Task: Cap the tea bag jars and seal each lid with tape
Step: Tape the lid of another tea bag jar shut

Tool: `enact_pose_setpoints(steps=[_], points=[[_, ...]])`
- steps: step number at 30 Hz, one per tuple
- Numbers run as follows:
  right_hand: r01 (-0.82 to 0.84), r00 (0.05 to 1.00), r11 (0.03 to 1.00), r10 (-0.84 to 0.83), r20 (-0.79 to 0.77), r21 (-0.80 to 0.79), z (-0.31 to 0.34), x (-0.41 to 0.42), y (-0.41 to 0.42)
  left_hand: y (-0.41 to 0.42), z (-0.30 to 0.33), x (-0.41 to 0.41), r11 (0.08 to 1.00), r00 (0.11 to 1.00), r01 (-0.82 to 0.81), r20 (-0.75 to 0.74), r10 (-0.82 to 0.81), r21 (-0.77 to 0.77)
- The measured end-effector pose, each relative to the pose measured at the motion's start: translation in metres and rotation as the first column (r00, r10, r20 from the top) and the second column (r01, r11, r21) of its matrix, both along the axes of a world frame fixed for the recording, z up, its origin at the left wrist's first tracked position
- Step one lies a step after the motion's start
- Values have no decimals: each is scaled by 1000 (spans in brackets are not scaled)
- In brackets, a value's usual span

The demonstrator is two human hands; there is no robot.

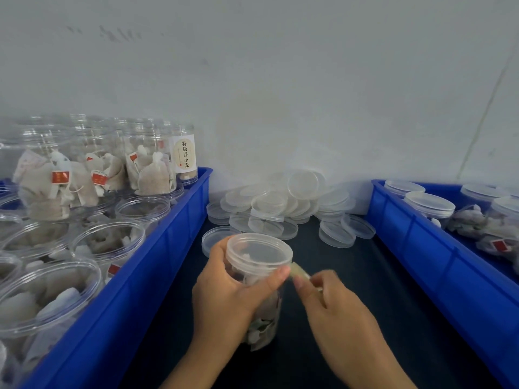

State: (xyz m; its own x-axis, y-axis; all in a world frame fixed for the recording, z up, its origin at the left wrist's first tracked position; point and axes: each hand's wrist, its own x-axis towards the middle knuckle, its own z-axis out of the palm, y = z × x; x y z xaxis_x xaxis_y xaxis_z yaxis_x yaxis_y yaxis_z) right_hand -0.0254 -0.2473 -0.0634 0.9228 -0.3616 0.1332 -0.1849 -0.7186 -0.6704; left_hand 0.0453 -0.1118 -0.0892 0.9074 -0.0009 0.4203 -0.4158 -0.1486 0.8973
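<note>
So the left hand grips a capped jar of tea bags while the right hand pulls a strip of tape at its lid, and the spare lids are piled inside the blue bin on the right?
Not quite. The head view shows the spare lids heaped on the dark tabletop between the two blue bins, against the wall, not inside the right bin. The rest holds: the left hand grips the capped jar, and the right hand pinches the tape by the lid.

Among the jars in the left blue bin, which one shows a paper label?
The labelled jar at the back right corner of the left bin; the other jars there show bare clear plastic.
</note>
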Motion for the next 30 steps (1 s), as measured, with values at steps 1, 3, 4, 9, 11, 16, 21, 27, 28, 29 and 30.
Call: enact_pose_setpoints(steps=[1, 3, 4, 9, 11, 16, 21, 27, 28, 29, 30], points=[[-20, 1000, 1000, 20, -24, 1, 0, 0, 0, 0, -1, 1, 1000, 1000, 1, 3, -1, 0], [-48, 998, 997, 50, -35, 59, 0, 2, -2, 1, -1, 3, 1000, 1000, 7, -2, -7, -15], [-67, 997, 993, 70, -23, 95, 2, 2, -3, 2, -1, 4, 1000, 1000, 16, -10, -17, -25], [-129, 991, 989, 127, 36, 67, 11, 0, -16, 6, 2, 8, 994, 994, 95, -50, -98, -61], [-135, 990, 990, 134, 34, 51, 14, -1, -23, 8, 2, 9, 989, 989, 134, -53, -137, -63], [-61, 997, 992, 65, 32, -114, 15, -3, -31, 9, 6, 9, 961, 958, 269, -80, -274, -63], [7, 989, 963, 34, 147, -271, 15, -3, -28, 8, 10, 8, 926, 920, 356, -127, -371, -124], [20, 980, 948, 44, 195, -318, 12, -1, -22, 10, 10, 5, 892, 882, 410, -164, -441, -189], [18, 981, 946, 45, 188, -323, 12, -1, -22, 10, 9, 5, 883, 871, 426, -176, -459, -197], [15, 983, 944, 46, 177, -329, 11, -1, -21, 10, 9, 5, 873, 858, 440, -185, -478, -211], [12, 985, 942, 47, 168, -335, 11, -1, -21, 10, 8, 6, 864, 847, 452, -195, -494, -223]])
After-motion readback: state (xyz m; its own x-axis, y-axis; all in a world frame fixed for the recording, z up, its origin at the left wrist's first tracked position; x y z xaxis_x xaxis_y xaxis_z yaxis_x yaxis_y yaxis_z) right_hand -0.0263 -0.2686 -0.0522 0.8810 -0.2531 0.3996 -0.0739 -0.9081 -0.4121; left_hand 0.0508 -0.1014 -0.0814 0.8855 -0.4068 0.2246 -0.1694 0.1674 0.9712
